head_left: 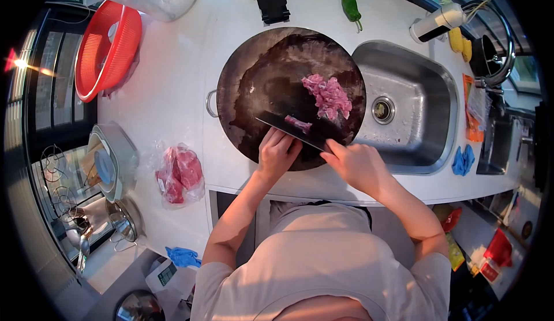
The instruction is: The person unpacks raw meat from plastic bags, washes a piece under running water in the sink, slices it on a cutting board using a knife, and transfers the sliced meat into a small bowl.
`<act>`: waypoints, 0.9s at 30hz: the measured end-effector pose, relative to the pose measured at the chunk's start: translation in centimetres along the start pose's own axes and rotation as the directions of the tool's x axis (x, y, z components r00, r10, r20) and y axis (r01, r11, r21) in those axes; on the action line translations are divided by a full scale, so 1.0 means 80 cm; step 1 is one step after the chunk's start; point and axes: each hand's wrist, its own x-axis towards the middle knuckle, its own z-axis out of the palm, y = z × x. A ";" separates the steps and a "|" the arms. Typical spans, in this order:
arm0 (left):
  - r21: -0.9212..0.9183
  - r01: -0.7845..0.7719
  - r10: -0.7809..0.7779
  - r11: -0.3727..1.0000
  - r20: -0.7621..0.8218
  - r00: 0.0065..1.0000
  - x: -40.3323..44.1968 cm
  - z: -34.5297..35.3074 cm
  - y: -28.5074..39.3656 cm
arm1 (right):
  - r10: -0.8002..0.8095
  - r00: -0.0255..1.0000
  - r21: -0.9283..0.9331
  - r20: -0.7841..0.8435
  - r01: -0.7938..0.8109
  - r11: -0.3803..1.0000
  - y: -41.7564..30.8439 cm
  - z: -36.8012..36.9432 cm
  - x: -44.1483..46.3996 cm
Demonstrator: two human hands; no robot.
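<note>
A round dark wooden chopping board (254, 79) lies on the counter and overlaps the sink's left edge. My right hand (359, 166) grips the handle of a kitchen knife (273, 123), whose dark blade slants across the board's near part. My left hand (278, 155) is closed, its curled fingertips close against the near side of the blade; whatever lies under them is hidden. A strip of meat (298, 124) sits just beyond the blade. Farther to the right on the board is a heap of cut pink meat (329, 97).
To the right is a steel sink (430, 119). A bag of raw meat (182, 174) lies left of the board, with a red colander (109, 50) behind it. At the back are a black stand (271, 1) and a green pepper (350, 1). A blue glove (463, 160) lies beside the sink.
</note>
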 end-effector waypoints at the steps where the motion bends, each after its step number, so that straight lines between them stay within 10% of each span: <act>1: 0.004 0.010 -0.010 1.000 0.014 1.000 -0.001 -0.001 -0.001 | -0.029 1.000 0.054 -0.010 0.030 0.998 -0.004 0.009 0.017; 14: -0.029 0.006 -0.006 1.000 0.009 1.000 0.012 -0.005 0.005 | 0.084 0.995 -0.136 -0.059 -0.092 0.986 0.027 0.010 -0.042; 25: -0.021 -0.095 0.093 0.995 -0.076 0.993 0.008 -0.001 0.009 | -0.083 0.973 0.303 -0.216 0.148 0.941 0.020 0.038 0.050; 27: -0.033 -0.108 0.104 0.994 -0.121 0.987 0.007 -0.002 0.010 | 0.089 0.995 0.514 0.037 -0.095 0.852 0.055 0.017 0.023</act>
